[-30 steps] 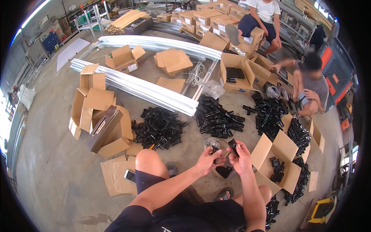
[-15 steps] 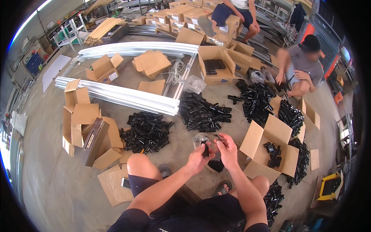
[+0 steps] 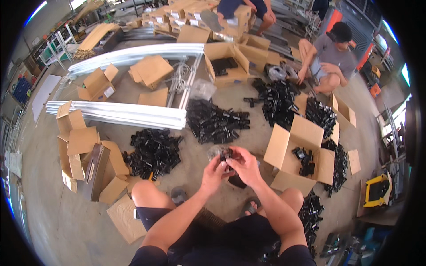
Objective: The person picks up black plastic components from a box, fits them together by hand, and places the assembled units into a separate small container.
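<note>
Both hands meet in front of my knees around a small black plastic fitting [image 3: 226, 154]. My left hand [image 3: 213, 175] grips it from the left, fingers closed. My right hand [image 3: 245, 166] closes on it from the other side, thumb and fingertips pressed to it; any smaller part under those fingers is hidden. A clear plastic bag [image 3: 214, 152] lies just beyond my left hand. Below my right hand, a dark object [image 3: 237, 181] on the floor is partly covered. Ahead lies a heap of black fittings [image 3: 216, 119], with another heap of fittings [image 3: 155, 150] to its left.
An open cardboard box [image 3: 284, 153] with several fittings stands at right, beside more black heaps [image 3: 338, 170]. Opened cartons [image 3: 80, 144] stand at left. Long white metal profiles [image 3: 120, 114] lie ahead. A co-worker [image 3: 333, 57] squats at far right; another person [image 3: 248, 9] sits on boxes behind.
My right hand, previously apart with a small thin piece in its fingertips, has come against the black fitting in my left hand. The whole view has swung somewhat to the right.
</note>
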The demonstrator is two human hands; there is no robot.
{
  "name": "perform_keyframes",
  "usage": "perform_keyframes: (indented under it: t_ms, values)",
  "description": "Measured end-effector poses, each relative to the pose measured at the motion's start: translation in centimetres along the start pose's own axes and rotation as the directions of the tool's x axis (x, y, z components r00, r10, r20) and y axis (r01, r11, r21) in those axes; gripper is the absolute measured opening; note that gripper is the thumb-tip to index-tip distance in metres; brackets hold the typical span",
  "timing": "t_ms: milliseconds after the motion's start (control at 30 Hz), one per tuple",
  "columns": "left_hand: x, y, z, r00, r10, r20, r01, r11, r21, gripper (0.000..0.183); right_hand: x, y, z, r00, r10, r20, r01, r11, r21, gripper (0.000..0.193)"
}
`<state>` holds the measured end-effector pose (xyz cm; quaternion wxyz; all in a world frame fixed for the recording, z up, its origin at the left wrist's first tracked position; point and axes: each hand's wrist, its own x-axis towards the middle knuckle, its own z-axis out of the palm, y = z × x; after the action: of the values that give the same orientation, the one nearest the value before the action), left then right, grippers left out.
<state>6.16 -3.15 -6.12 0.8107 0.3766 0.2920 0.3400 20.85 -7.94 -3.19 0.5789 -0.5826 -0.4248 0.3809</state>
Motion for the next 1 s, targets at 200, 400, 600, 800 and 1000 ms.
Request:
perform_keyframes:
  t_ms: [200,400,600,800,1000]
  values:
    - [0.7,-1.0,-1.6,0.991,0.079,0.113,-0.089,0.992,0.089,0.041,0.0,-0.6,-1.0,0.990,0.074,0.124,-0.090,0.987,0.130,0.039]
    - [0.3,0.5,-0.8,0.992,0.065,0.107,-0.088,0.971,0.221,0.041,-0.4,-1.7,-2.0,0.987,0.021,0.156,-0.043,0.989,0.144,0.038]
    - [0.3,0.0,-1.2,0.966,0.222,0.129,-0.254,0.909,0.332,0.040,-0.3,-2.4,-2.2,0.981,0.042,0.189,-0.063,0.993,0.104,0.037]
    - [0.0,0.5,-0.6,0.961,0.227,0.158,-0.270,0.898,0.348,0.039,-0.5,-2.5,-2.8,0.973,0.014,0.231,-0.048,0.988,0.144,0.040]
    - [-0.5,1.0,-0.7,0.941,0.272,0.202,-0.338,0.807,0.485,0.041,-0.4,-2.3,-2.5,0.975,-0.108,0.193,0.098,0.993,0.063,0.037]
